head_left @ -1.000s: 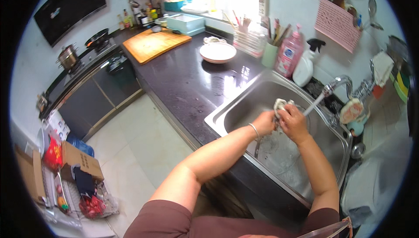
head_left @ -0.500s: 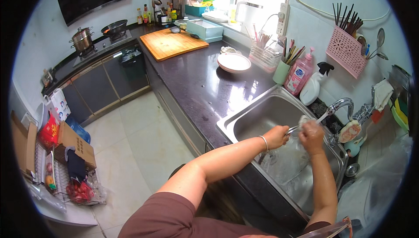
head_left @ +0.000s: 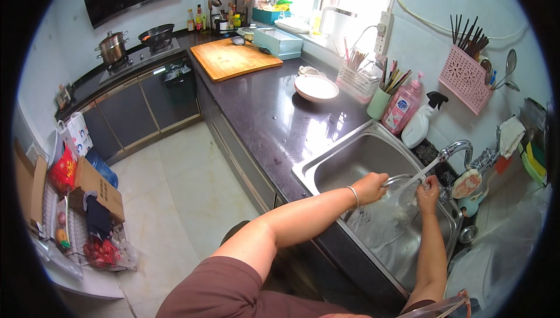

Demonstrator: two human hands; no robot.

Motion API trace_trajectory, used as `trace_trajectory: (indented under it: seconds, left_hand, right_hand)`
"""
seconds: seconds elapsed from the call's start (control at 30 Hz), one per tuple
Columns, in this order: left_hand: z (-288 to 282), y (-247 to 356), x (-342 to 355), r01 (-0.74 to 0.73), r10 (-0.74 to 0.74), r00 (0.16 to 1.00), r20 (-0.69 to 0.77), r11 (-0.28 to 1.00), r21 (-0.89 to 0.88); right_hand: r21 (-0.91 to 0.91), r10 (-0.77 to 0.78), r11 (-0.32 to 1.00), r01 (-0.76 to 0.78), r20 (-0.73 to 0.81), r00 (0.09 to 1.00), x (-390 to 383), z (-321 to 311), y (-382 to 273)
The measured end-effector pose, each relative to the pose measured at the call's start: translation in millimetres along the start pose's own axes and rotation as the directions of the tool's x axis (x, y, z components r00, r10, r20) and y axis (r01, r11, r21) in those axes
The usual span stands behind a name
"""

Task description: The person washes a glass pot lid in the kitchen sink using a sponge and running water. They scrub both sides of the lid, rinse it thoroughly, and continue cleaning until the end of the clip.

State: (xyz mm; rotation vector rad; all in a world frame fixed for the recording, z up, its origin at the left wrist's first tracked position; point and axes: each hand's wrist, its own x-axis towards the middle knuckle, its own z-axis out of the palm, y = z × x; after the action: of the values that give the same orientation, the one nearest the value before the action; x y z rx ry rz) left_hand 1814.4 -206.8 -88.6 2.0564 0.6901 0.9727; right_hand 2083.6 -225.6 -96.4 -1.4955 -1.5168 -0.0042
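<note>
My left hand (head_left: 371, 188), with a bangle at the wrist, is closed on the edge of what looks like a glass pot lid (head_left: 382, 233). It is round and clear, with a thin shiny rim, and is held tilted in the steel sink (head_left: 341, 157). My right hand (head_left: 428, 195) is closed at the lid's other side, under the tap. A whitish crumpled cloth is mostly hidden in its fingers. Water runs from the chrome tap (head_left: 457, 146) onto the lid and splashes between my hands.
Behind the sink stand a pink pump bottle (head_left: 401, 108), a white spray bottle (head_left: 421, 124) and a green utensil cup (head_left: 379, 102). A white bowl (head_left: 316, 88) and a wooden cutting board (head_left: 233, 60) rest on the dark counter (head_left: 256, 108). A pink chopstick holder (head_left: 465, 79) hangs on the wall.
My right hand has moved down and slightly right, away from the left hand, toward the lid's other side. The left hand keeps its grip. The water now spreads over the lid.
</note>
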Motion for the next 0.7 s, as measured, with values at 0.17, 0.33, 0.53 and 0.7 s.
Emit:
trace_trajectory:
  seconds: [0.17, 0.33, 0.53, 0.7]
  left_hand:
    - [-12, 6, 5, 0.180, -0.180, 0.984, -0.010, 0.976, 0.122]
    - [-6, -14, 5, 0.145, -0.072, 0.962, -0.263, 0.952, 0.269]
    - [-5, -28, 8, 0.467, -0.404, 0.824, -0.397, 0.881, 0.074]
    - [-14, -32, 9, 0.565, -0.544, 0.790, -0.283, 0.825, -0.010]
  right_hand:
    - [0.205, -0.090, 0.974, 0.097, -0.040, 0.995, -4, 20, -15]
    - [0.017, -0.289, 0.955, 0.297, -0.183, 0.940, -3, 28, -54]
    - [0.222, -0.104, 0.973, 0.060, 0.195, 0.975, -43, 49, -87]
    - [0.050, -0.120, 0.993, 0.111, 0.548, 0.828, -68, 66, -124]
